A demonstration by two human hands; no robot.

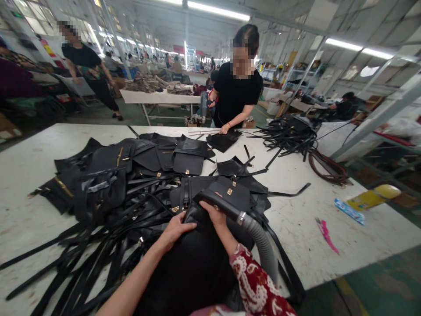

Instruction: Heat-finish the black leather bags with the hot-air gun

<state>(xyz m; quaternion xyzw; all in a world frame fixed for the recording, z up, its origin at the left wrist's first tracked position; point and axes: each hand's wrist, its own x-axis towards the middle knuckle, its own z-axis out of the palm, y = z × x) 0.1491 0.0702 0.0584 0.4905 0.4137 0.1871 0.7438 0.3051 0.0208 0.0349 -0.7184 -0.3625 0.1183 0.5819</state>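
A large black leather bag (194, 263) lies against the near table edge, in front of my body. My left hand (175, 228) grips its left upper edge, thumb on top and other fingers partly hidden behind the leather. In my right hand (216, 215) is a black hose nozzle (232, 210), held over the bag's top edge. A grey corrugated hose (263, 241) runs from the nozzle down to the right, fastened by a metal clamp. Just beyond lies a black flap with a gold clasp (229, 191).
Black bags (101, 162) with dangling straps (82, 259) cover the table's left and middle. On the right lie pink snips (325, 235), a blue packet (349, 211) and a yellow canister (373, 197). Across the table (296, 219), a co-worker (238, 92) holds a grey tool (204, 105) above a black piece.
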